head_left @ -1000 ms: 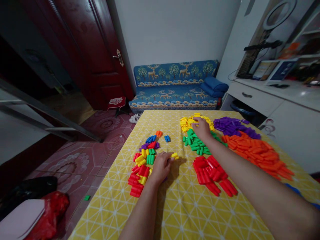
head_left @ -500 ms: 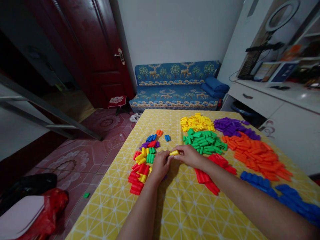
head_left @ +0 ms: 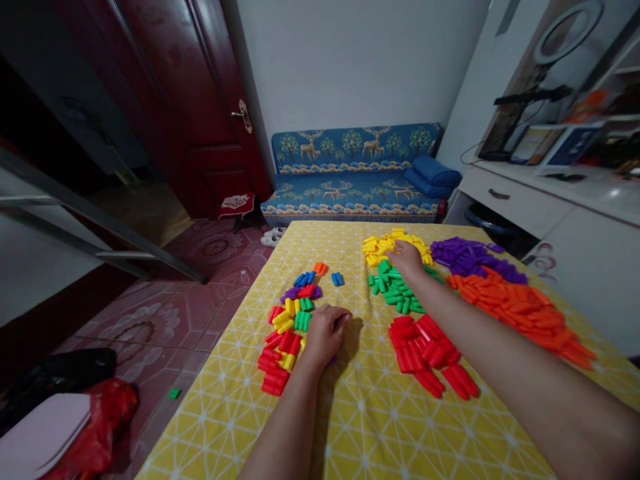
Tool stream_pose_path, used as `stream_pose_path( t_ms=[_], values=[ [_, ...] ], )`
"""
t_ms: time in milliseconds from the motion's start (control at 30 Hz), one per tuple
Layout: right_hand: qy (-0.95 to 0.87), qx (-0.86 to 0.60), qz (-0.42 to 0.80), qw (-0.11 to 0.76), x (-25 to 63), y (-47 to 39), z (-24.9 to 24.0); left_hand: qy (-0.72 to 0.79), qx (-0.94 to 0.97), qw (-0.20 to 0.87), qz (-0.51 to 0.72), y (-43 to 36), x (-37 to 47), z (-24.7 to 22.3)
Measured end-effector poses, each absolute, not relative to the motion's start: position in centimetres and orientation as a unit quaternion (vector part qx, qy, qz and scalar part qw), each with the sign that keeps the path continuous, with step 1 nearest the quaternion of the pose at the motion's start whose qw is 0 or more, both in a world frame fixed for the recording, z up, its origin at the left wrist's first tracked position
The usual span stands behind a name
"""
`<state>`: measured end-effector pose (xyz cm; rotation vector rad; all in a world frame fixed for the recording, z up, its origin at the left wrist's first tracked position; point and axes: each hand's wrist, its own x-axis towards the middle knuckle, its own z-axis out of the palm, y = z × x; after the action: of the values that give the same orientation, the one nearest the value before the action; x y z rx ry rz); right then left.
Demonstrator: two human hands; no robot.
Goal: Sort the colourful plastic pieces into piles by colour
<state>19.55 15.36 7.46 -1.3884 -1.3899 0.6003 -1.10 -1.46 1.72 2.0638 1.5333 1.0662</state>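
My right hand point(head_left: 407, 259) is at the heap of small, glossy yellow plastic-looking blocks point(head_left: 376, 249), beyond the heap of matching green blocks point(head_left: 397, 293) on the yellow, white-lined tablecloth point(head_left: 365, 427). My fingers bend down there; whether they pinch a piece I cannot tell. My left hand point(head_left: 325, 330) has its fingers curled and thumb drawn close, just beside a small green ribbed piece point(head_left: 303, 321); I cannot see whether anything sits between. The yellow blocks look light, stiff, slightly slick and hardly fragile, best taken across the sides with fingertips.
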Motion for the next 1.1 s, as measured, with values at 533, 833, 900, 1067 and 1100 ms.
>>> stream_pose_path(
  t_ms=[533, 833, 900, 1067, 1100],
  values=[
    [-0.550, -0.509, 0.371, 0.548, 11.9, -2.7, -1.8, 0.521, 0.655, 0.218, 0.502, -2.0, -0.8, 2.5],
    [-0.578, -0.496, 0.343, 0.550, 11.8, -2.9, -0.7, 0.634, 0.652, 0.076, 0.409, 3.1, -3.6, 4.9],
    [-0.580, -0.482, 0.359, 0.550, 11.8, -3.0, -0.6, 0.710, 0.620, 0.050, 0.331, 4.7, -4.9, 5.1],
    [-0.589, -0.469, 0.345, 0.561, 11.5, -2.8, -0.5, 0.762, 0.616, 0.081, 0.180, 7.2, -6.1, 4.8],
    [-0.592, -0.470, 0.341, 0.560, 11.5, -2.8, -0.5, 0.755, 0.625, 0.082, 0.178, 7.5, -6.1, 4.7]
  ],
)
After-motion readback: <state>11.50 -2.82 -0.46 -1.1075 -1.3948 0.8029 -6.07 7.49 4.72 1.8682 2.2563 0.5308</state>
